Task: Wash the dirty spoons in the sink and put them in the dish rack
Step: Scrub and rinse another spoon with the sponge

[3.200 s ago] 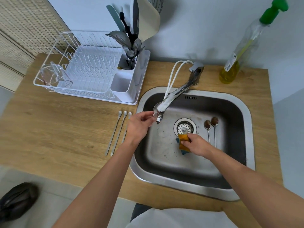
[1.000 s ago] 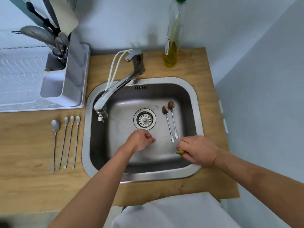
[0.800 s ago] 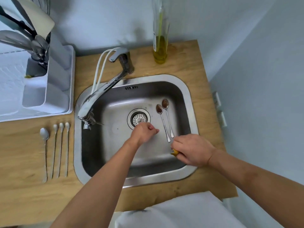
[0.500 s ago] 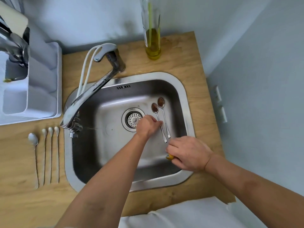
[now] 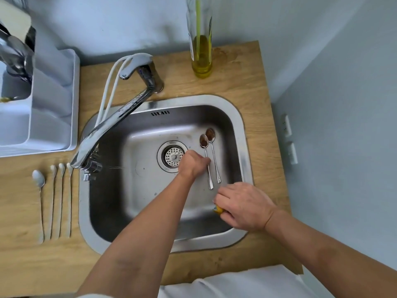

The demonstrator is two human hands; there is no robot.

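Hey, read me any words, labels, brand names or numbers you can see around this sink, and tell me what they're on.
None can be read.
Bottle: the edge of a label shows on its left side, print too small and blurred to read.
Sink, tap, dish rack: no lettering visible.

Glossy steel sink point(image 5: 241, 125), matt wooden counter point(image 5: 236, 87), shiny metal spoons point(image 5: 211, 160).

No lettering can be read on anything here.
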